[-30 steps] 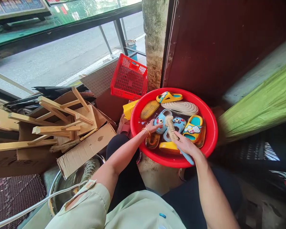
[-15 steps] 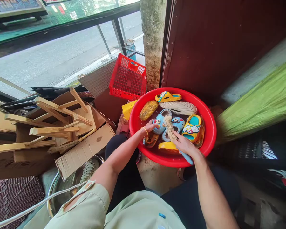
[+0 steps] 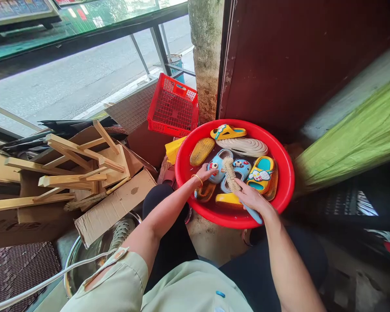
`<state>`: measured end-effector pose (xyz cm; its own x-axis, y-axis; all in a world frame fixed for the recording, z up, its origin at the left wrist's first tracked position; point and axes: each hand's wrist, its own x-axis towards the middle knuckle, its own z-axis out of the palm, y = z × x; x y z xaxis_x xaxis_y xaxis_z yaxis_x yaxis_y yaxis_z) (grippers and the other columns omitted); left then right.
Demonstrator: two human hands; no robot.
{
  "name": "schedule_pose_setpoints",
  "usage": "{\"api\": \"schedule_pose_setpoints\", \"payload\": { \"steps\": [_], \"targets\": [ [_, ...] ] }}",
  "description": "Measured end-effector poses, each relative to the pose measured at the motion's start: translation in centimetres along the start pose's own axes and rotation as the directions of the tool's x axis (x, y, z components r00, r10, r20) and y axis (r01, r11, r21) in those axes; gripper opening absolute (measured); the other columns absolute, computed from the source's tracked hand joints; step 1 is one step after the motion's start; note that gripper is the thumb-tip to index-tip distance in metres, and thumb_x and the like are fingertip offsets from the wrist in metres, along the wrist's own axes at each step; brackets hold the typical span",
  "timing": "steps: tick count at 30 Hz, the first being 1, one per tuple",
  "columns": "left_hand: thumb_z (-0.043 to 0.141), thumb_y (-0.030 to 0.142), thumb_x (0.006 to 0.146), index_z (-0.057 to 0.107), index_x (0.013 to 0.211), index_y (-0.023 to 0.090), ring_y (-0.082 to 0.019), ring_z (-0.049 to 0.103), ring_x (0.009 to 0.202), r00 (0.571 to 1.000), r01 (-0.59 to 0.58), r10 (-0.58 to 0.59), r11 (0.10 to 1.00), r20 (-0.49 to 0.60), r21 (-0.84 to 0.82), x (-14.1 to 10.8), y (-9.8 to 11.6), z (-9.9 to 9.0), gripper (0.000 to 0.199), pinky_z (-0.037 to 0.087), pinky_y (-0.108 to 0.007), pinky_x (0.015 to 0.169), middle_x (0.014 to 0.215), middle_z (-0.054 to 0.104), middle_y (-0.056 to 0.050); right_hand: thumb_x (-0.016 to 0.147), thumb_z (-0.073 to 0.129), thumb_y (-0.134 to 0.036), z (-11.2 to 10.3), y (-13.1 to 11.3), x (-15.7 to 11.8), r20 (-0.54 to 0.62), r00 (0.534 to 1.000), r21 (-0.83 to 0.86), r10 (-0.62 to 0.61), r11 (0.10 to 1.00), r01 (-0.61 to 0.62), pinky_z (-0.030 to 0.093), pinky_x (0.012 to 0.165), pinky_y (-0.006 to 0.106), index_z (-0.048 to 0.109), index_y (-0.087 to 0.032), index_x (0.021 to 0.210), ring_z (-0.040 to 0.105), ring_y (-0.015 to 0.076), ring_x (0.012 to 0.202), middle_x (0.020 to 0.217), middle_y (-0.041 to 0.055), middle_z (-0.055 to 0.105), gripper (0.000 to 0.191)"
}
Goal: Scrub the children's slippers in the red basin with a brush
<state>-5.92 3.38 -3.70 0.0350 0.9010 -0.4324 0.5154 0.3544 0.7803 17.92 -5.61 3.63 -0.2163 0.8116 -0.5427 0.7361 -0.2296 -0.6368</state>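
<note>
The left hand [image 3: 204, 173] is gripping a light-blue, rounded clog with cartoon decorations [image 3: 218, 164], which is lying at its fingertips inside a round red plastic basin [image 3: 286, 173]. Nearer and to the right of that clog, the right hand [image 3: 251, 196] is grasping a blue-handled brush with pale bristles [image 3: 230, 175], the bristles slanting beside a second light-blue clog [image 3: 242, 165].

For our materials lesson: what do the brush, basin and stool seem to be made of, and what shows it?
Brush: handle probably smooth blue plastic, from its even colour; coarse, pale bristles perhaps plant fibre or nylon.
Basin: likely glossy plastic, from its uniform red and shiny rim.
Stool: looks like unpainted wood, from the pale tan, squared legs.
</note>
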Motion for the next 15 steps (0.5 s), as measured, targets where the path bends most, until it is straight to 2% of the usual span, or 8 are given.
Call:
{"api": "schedule_pose_setpoints", "payload": {
  "steps": [2, 4, 8, 11, 14, 15],
  "targets": [
    [0.062, 0.065, 0.087, 0.052, 0.142, 0.019, -0.031, 0.060, 0.129, 0.999, -0.025, 0.028, 0.994, -0.026, 0.110, -0.6, 0.1, -0.2, 0.073, 0.047, -0.036, 0.106, 0.141, 0.063, -0.014, 0.101, 0.048, -0.036, -0.1, 0.0, -0.1, -0.031, 0.999, 0.008, -0.012, 1.000, 0.013, 0.046, 0.053, 0.022, 0.032, -0.030, 0.164, 0.060, 0.0136, 0.051, 0.075, -0.0017, 0.069, 0.065],
    [0.055, 0.070, 0.089, 0.047, 0.149, 0.023, -0.034, 0.058, 0.131, 0.991, -0.080, 0.105, 0.959, -0.079, 0.272, -1.3, 0.2, -0.1, 0.076, 0.045, -0.040, 0.108, 0.144, 0.059, -0.015, 0.101, 0.048, -0.035, -0.2, -0.1, -0.2, -0.077, 0.996, -0.026, -0.043, 0.999, 0.041, 0.048, 0.060, 0.023, 0.035, -0.028, 0.163, 0.062, 0.0144, 0.055, 0.077, -0.0006, 0.071, 0.063],
    [0.048, 0.066, 0.096, 0.046, 0.151, 0.034, -0.035, 0.059, 0.129, 0.955, -0.216, 0.291, 0.815, -0.058, 0.538, -2.4, 0.7, 0.4, 0.064, 0.045, -0.043, 0.106, 0.145, 0.054, -0.014, 0.099, 0.051, -0.034, -0.4, -0.1, -0.4, -0.107, 0.988, -0.160, -0.114, 0.982, 0.096, 0.050, 0.075, 0.027, 0.045, -0.027, 0.158, 0.070, 0.0197, 0.076, 0.093, 0.0038, 0.077, 0.060],
    [0.056, 0.065, 0.093, 0.055, 0.143, 0.033, -0.037, 0.061, 0.125, 0.965, -0.203, 0.262, 0.748, -0.001, 0.632, -1.8, 1.6, 0.3, 0.059, 0.046, -0.045, 0.104, 0.137, 0.060, -0.015, 0.098, 0.052, -0.035, -0.7, -0.2, -0.5, -0.079, 0.991, -0.162, -0.110, 0.982, 0.096, 0.050, 0.076, 0.027, 0.048, -0.026, 0.156, 0.071, 0.0214, 0.083, 0.096, 0.0050, 0.078, 0.059],
    [0.064, 0.065, 0.088, 0.070, 0.119, 0.028, -0.037, 0.063, 0.119, 0.986, -0.158, 0.161, 0.774, 0.052, 0.613, 0.7, 3.6, -0.7, 0.049, 0.045, -0.044, 0.104, 0.118, 0.070, -0.014, 0.100, 0.050, -0.037, -1.2, -0.1, -0.4, -0.101, 0.988, -0.107, -0.115, 0.989, 0.105, 0.049, 0.073, 0.026, 0.045, -0.026, 0.158, 0.070, 0.0199, 0.078, 0.089, 0.0038, 0.077, 0.059],
    [0.063, 0.064, 0.088, 0.073, 0.109, 0.025, -0.037, 0.064, 0.119, 0.986, -0.157, 0.161, 0.794, 0.046, 0.587, 1.9, 4.5, -1.2, 0.045, 0.045, -0.044, 0.106, 0.113, 0.071, -0.014, 0.101, 0.049, -0.039, -1.4, 0.0, -0.4, -0.120, 0.986, -0.090, -0.120, 0.990, 0.109, 0.048, 0.072, 0.026, 0.043, -0.026, 0.159, 0.069, 0.0195, 0.075, 0.086, 0.0031, 0.076, 0.060]
  ]
}}
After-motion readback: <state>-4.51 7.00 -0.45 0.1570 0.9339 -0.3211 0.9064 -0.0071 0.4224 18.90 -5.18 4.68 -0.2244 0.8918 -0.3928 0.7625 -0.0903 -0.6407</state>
